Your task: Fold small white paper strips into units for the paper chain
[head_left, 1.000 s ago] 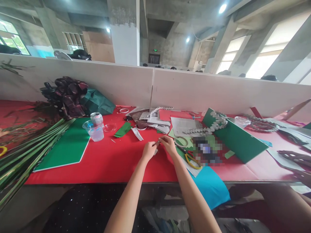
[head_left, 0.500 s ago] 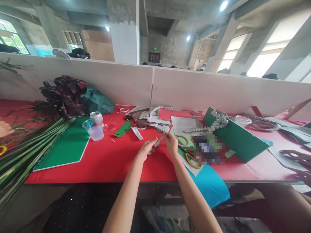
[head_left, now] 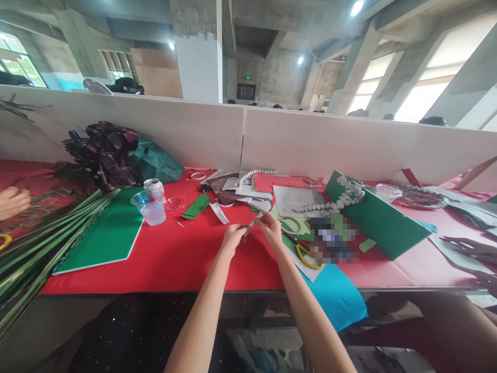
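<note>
Between my two hands is a narrow folded strip of greyish paper (head_left: 254, 221), slanting up to the right above the red tabletop (head_left: 186, 259). My left hand (head_left: 234, 238) pinches its lower end. At the upper end, my right hand (head_left: 271, 228) has its fingers closed on the strip. Just right of my right hand lie scissors with yellow and red handles (head_left: 305, 255), on sheets of paper, and a roll of tape (head_left: 291, 225). Behind my hands are a pile of newspaper (head_left: 254, 203) and a chain of folded paper (head_left: 256, 173).
Left stand a plastic cup (head_left: 153, 211) and a can (head_left: 154, 189), beside a green board (head_left: 104, 238) under long leaves (head_left: 50, 233). An upright green board (head_left: 384, 220) is on the right. Co-workers' hands show at left (head_left: 13, 203) and right (head_left: 471, 251). A white partition (head_left: 310, 145) runs behind.
My hands have shifted slightly, and the paper strip now sits a little higher between them. At the far left, the co-worker's hand has moved right into fuller view.
</note>
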A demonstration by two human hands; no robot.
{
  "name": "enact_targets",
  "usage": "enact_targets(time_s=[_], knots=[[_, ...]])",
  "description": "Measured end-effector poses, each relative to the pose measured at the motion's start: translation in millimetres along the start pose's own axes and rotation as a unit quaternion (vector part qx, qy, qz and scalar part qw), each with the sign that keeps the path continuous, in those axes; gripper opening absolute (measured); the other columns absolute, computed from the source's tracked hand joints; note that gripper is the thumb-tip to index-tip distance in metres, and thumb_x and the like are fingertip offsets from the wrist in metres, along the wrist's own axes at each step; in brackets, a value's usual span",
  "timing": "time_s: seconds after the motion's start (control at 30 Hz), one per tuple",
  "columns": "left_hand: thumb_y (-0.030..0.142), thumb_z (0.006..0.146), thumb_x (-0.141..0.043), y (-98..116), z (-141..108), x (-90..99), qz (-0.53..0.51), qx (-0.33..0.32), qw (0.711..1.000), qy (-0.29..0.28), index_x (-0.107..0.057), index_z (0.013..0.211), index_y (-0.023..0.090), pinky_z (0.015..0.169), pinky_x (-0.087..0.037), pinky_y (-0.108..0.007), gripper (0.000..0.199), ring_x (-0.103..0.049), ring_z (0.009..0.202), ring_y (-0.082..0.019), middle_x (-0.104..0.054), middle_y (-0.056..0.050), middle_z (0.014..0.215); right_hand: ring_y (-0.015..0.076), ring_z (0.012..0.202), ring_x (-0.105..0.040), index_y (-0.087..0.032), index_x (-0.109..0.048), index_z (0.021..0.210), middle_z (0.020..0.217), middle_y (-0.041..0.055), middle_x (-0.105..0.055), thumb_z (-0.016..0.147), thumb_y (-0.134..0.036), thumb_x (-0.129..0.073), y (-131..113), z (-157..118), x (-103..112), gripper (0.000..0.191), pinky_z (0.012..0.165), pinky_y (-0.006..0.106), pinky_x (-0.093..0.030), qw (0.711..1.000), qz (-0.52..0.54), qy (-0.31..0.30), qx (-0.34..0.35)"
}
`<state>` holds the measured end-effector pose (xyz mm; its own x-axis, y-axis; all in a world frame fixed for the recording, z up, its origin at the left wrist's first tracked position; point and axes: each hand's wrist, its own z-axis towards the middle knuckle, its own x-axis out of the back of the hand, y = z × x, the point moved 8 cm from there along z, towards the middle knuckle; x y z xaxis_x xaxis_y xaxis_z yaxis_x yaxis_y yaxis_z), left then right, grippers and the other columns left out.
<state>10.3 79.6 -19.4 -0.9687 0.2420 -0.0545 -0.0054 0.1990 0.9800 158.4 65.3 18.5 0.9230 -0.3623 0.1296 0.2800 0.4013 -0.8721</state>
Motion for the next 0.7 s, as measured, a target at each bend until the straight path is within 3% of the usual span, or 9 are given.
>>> enact_targets(time_s=[0.23,0.37,0.5,0.6,0.7], knots=[[0.037,0.068,-0.065,-2,2,-2.9,-0.001,0.001,1.0,-0.006,-0.065,0.079,0.013,0.043,-0.028,-0.022,0.026,-0.041,0.039,-0.006,-0.069,-0.006,0.066,0.0191,0.076,-0.063,-0.021,-0.068,0.088,0.083,0.0039,-0.069,0.08,-0.03,-0.054,-8,-4,-9,0.019,0.074,0.031,-0.049,0.995,-0.063,-0.049,0.052],[0.034,0.068,-0.064,-3,3,-1.7,-0.003,-0.014,1.0,0.006,-0.06,0.07,0.014,0.044,-0.032,-0.022,0.021,-0.043,0.041,-0.007,-0.067,-0.005,0.061,0.021,0.086,-0.063,-0.023,-0.072,0.094,0.093,0.0059,-0.069,0.079,-0.027,-0.056,-8,-7,-17,0.022,0.081,0.033,-0.049,0.991,-0.071,-0.093,0.058],[0.034,0.067,-0.065,-4,7,1.5,-0.022,-0.043,0.999,0.019,-0.06,0.068,0.014,0.047,-0.037,-0.022,0.021,-0.05,0.046,-0.01,-0.064,-0.003,0.058,0.0221,0.099,-0.061,-0.023,-0.07,0.107,0.107,0.0071,-0.066,0.082,-0.036,-0.056,-9,-9,-21,0.031,0.088,0.035,-0.047,0.992,-0.012,-0.12,0.026],[0.034,0.069,-0.065,-6,9,2.1,-0.031,-0.044,0.998,0.023,-0.063,0.072,0.014,0.048,-0.039,-0.022,0.02,-0.053,0.049,-0.011,-0.064,-0.003,0.059,0.023,0.102,-0.06,-0.021,-0.072,0.102,0.107,0.0078,-0.067,0.083,-0.041,-0.055,-5,-9,-20,0.032,0.09,0.036,-0.046,0.991,0.049,-0.121,-0.018],[0.032,0.071,-0.065,-6,9,-1.3,-0.02,-0.045,0.999,0.008,-0.065,0.075,0.013,0.048,-0.04,-0.022,0.02,-0.052,0.049,-0.01,-0.065,-0.003,0.062,0.0227,0.093,-0.063,-0.019,-0.074,0.093,0.097,0.0082,-0.069,0.075,-0.038,-0.065,4,-7,-17,0.028,0.084,0.036,-0.048,0.987,0.097,-0.111,-0.064]])
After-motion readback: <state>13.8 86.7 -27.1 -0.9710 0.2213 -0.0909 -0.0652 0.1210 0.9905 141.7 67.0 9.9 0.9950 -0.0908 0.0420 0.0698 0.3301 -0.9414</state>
